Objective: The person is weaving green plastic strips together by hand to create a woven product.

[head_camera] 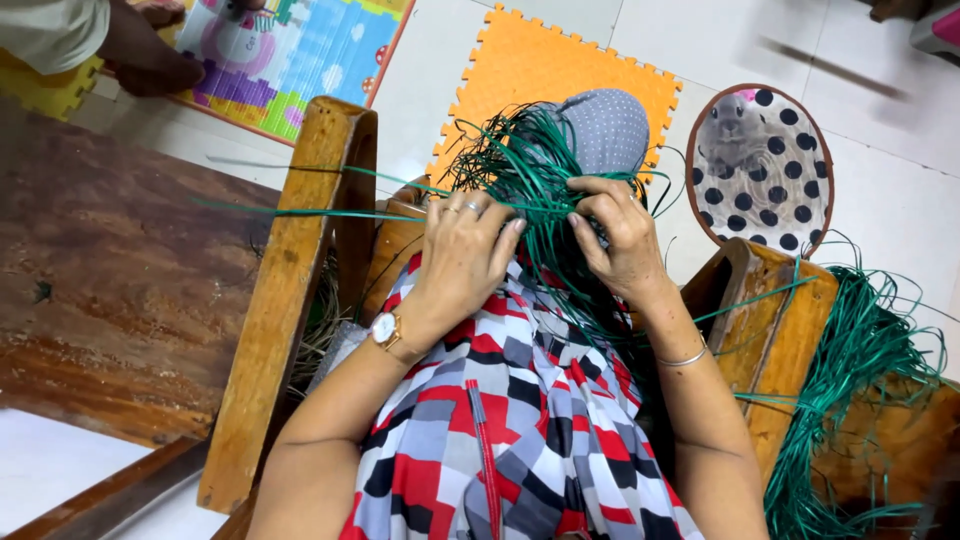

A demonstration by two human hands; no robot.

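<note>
At frame centre the left hand and right hand pinch green plastic strips over a checked skirt; a green strip bundle drapes the wooden chair arm at lower right.

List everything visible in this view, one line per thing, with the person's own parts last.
green strips: one bundle, dark green, centre, spread over the lap
green strip coil: one, green, lower right on the wood
grey dotted cloth: one, grey with small dots, behind the bundle
wooden chair arms: two, yellow-brown, either side of the lap
wooden table: one, dark brown, left
orange foam mat: one, orange, top centre on the floor
picture play mat: one, multicoloured, top left
oval rabbit mat: one, white with black dots, upper right
another person's foot: one, top left
checked garment: one, red, grey, black, white, lap
left hand: on the strips, wristwatch, ring
right hand: pinching strips, bangle
</note>
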